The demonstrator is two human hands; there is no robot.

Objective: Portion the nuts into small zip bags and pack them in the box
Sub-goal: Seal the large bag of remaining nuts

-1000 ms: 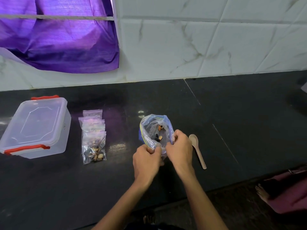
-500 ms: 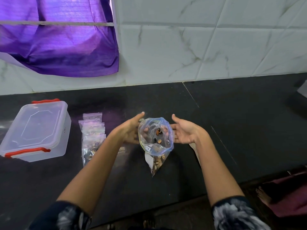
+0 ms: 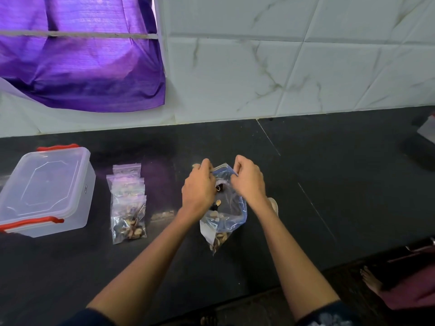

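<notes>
Nearest the camera, two bare forearms are reaching forward over the dark worktop [image 3: 306,161]. A bare foot [image 3: 372,278] is showing at the lower right beyond the worktop's edge, beside some maroon cloth.

Just ahead of the forearms, the large zip bag [image 3: 231,212] is standing on the worktop with its mouth open, and nuts [image 3: 219,238] are lying in its bottom corner, with a few more visible inside higher up. The left hand [image 3: 199,188] is pinching the far left part of the bag's rim with curled fingers. The right hand [image 3: 249,180] is gripping the far right part of the rim, its fingers likewise curled around the plastic. A pale spoon [image 3: 274,204] is peeking out from behind the right wrist, mostly hidden.

To the left, well apart from the big bag, a row of small zip bags [image 3: 128,198] is lying overlapped on the worktop; the nearest one is holding nuts, while what the farther ones contain is unclear. Further left, the clear box [image 3: 44,191] is sitting with its lid on and red clips at its near and far ends.

At the back, white marbled wall tiles [image 3: 282,67] are rising behind the worktop, and a purple cloth [image 3: 82,62] is hanging at the upper left.
</notes>
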